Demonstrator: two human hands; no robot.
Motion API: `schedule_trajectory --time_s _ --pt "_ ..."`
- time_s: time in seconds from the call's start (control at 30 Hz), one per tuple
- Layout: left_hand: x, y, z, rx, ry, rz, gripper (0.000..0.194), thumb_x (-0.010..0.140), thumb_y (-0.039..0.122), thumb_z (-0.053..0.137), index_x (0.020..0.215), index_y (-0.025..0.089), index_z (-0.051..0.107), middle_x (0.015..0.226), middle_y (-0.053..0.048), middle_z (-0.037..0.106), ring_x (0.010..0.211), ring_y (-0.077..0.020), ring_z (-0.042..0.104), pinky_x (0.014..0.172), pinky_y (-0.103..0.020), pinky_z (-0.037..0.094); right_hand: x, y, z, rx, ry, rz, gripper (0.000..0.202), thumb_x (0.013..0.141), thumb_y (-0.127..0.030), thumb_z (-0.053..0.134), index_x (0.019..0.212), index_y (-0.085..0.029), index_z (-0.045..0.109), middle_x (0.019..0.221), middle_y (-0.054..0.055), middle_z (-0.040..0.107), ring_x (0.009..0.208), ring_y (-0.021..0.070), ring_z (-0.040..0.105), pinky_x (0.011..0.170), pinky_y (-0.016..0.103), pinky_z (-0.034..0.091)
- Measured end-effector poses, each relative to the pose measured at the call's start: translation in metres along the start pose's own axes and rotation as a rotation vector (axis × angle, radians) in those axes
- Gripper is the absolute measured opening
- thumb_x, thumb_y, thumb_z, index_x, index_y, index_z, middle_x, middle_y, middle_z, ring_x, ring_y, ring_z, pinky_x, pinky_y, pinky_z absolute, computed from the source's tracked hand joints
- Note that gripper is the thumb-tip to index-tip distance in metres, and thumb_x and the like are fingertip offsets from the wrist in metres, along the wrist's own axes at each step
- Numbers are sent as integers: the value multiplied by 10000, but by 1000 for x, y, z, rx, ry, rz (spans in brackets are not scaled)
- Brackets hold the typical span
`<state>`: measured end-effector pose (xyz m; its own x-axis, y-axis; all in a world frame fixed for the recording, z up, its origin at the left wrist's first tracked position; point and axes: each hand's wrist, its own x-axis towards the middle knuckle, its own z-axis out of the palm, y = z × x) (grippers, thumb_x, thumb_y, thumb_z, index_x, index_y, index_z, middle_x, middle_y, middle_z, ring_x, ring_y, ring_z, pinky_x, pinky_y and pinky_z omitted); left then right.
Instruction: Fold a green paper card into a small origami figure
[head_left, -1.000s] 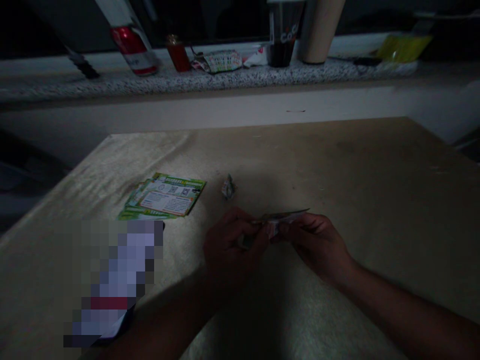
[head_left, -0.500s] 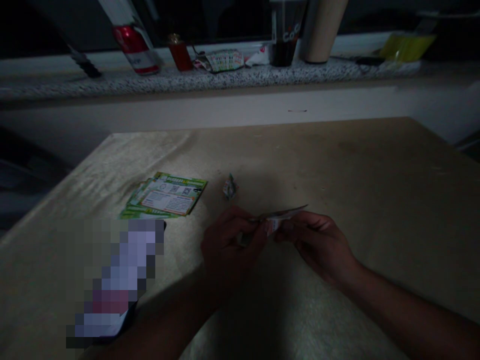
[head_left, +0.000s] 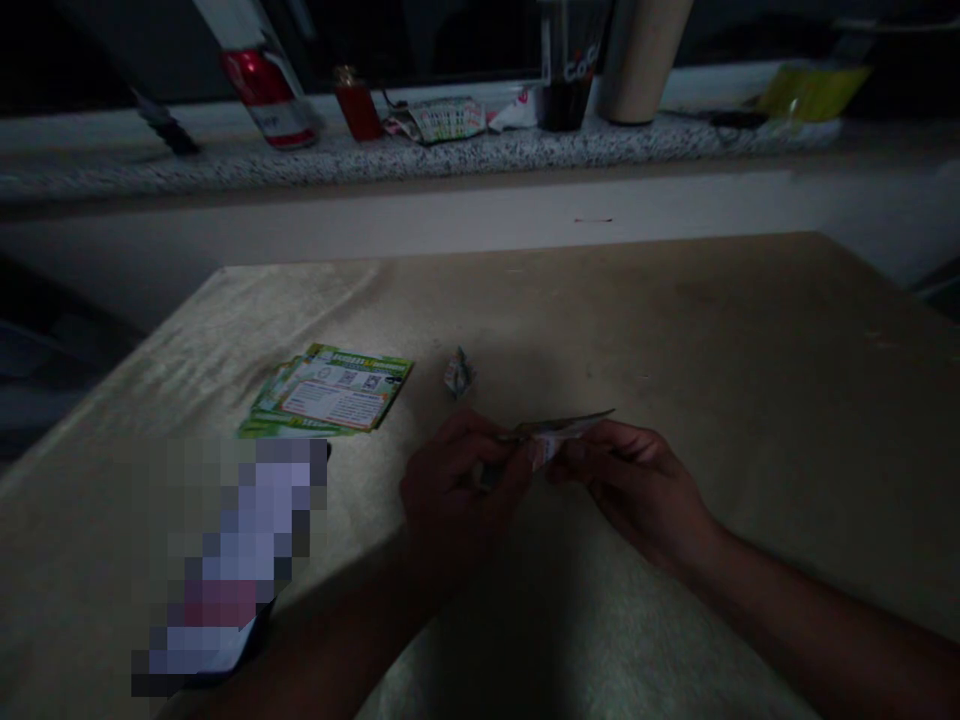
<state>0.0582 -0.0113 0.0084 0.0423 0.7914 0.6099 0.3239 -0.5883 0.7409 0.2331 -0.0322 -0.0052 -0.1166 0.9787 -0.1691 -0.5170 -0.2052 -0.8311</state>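
Observation:
A small folded piece of printed paper (head_left: 546,450) is held between both hands above the table. My left hand (head_left: 465,490) pinches its left side, with thumb and fingers pressed together. The fingers of my right hand (head_left: 637,485) are closed on its right side, where a thin edge sticks out over the fingertips. Just beyond my left hand lies a small folded paper piece (head_left: 458,374) on the table. Left of it is a fanned stack of green and white printed cards (head_left: 341,390).
A pixelated phone-like object (head_left: 240,560) lies on the beige table (head_left: 675,320) at the left. On the speckled sill (head_left: 495,153) behind stand a red and white can (head_left: 270,100), a small orange bottle (head_left: 358,108), wrappers (head_left: 442,120), a dark drink glass (head_left: 566,90) and a tan cylinder (head_left: 646,65).

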Motion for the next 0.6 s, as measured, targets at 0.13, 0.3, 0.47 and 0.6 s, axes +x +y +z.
schedule_trajectory --time_s 0.13,0.3,0.47,0.6 --pt "0 -1 1 -11 -9 5 196 764 111 799 637 175 664 671 32 609 561 -76 569 482 -192 425 1 4 -2 -55 -19 -29 105 770 -326 865 774 -233 819 717 0 778 671 121 701 714 248 544" --pt "-1 -1 2 -30 -9 23 201 771 112 789 636 180 657 650 46 590 537 -67 552 477 -182 423 1 6 -5 -112 -20 -85 84 813 -302 831 764 -236 815 749 11 777 723 149 698 757 297 538" --pt "-1 -2 2 -15 -14 -10 208 764 123 793 627 182 648 652 38 588 553 -79 561 484 -187 430 -1 4 -3 -117 -7 -97 70 824 -290 817 789 -229 814 804 30 776 738 162 678 743 315 534" --pt "-3 -3 4 -31 -43 -61 235 784 151 775 621 185 609 652 35 606 570 -88 588 522 -199 470 -2 3 -2 -144 34 -102 99 808 -315 828 757 -232 809 806 37 780 729 171 682 745 331 545"
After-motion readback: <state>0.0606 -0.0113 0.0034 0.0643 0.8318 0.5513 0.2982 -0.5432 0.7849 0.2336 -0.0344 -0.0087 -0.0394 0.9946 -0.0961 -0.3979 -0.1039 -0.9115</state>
